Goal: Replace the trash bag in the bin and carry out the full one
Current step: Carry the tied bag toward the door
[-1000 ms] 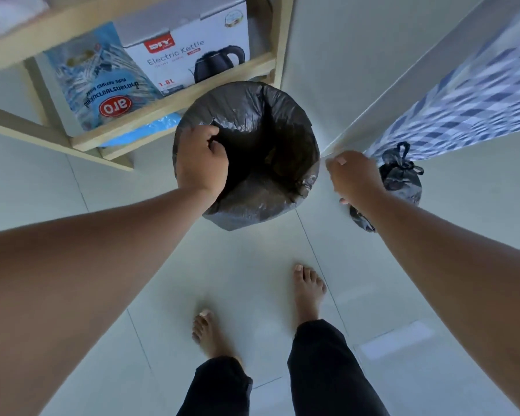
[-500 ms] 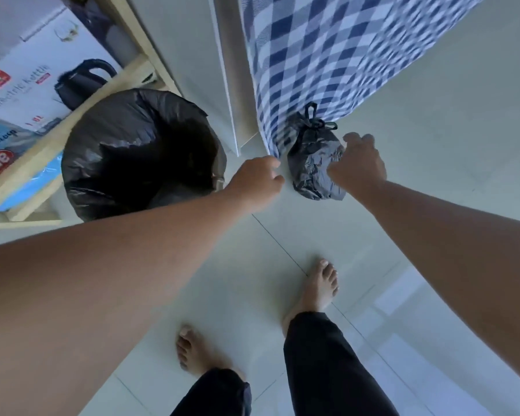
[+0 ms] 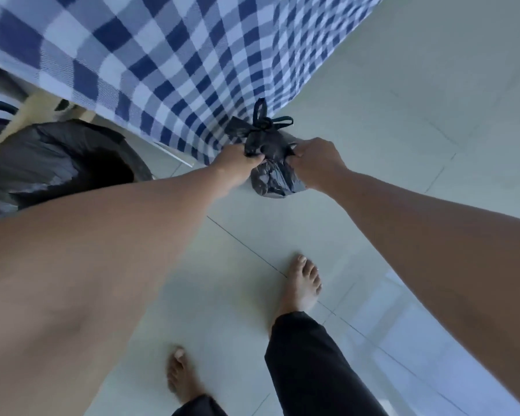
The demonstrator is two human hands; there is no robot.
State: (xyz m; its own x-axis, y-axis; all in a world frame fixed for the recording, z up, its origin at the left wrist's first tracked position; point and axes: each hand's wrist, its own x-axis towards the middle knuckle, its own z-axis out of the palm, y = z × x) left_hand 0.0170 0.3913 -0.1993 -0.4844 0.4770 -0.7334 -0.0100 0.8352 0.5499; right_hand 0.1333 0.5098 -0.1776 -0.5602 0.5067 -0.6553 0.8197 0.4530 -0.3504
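Note:
A small full black trash bag, tied in a knot at its top, stands on the tiled floor beside the hanging checked cloth. My left hand grips its left upper side and my right hand grips its right upper side. The bin, lined with a fresh black bag, stands at the left, partly hidden behind my left forearm.
A blue-and-white checked cloth hangs over a table at the top. A wooden shelf post shows at the far left. Pale floor tiles stretch to the right. My bare feet stand below the bag.
My left hand left the bin's rim and moved right to the tied bag. My right hand reached it too. Both hands now grip it, and the view has swung right.

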